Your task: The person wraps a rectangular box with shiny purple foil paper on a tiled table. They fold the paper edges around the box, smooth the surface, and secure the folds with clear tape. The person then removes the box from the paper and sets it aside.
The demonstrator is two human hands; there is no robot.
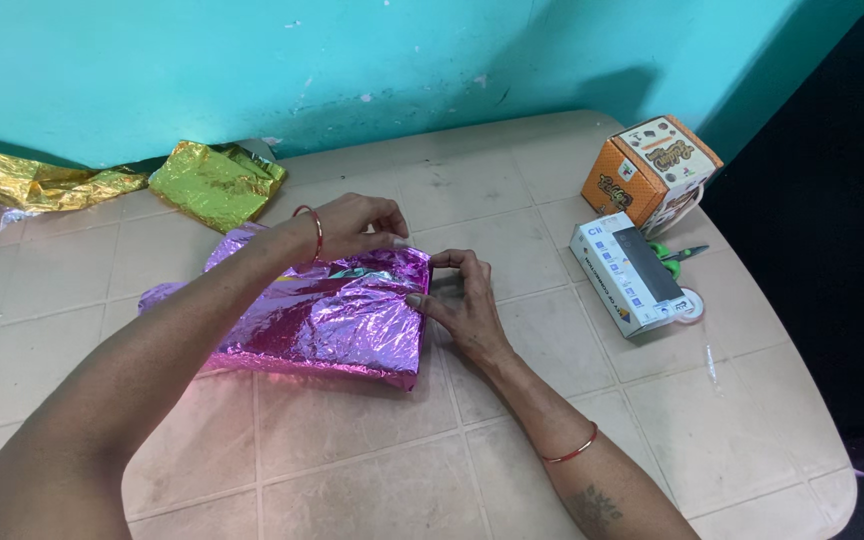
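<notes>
A flat parcel wrapped in shiny pink foil paper (pixel 322 320) lies in the middle of the beige table (pixel 372 470). My left hand (pixel 357 225) rests on the parcel's far right corner, fingers pinching the foil edge. My right hand (pixel 462 300) presses against the parcel's right end, thumb and fingers pushing the foil flap there. Both wrists wear thin red bangles.
Crumpled gold foil (pixel 37 180) and a folded green-gold foil sheet (pixel 217 182) lie at the back left. At the right stand an orange carton (pixel 649 172) and a white box (pixel 629 272), with green-handled scissors (pixel 680 255) and a tape roll (pixel 690 305) beside it.
</notes>
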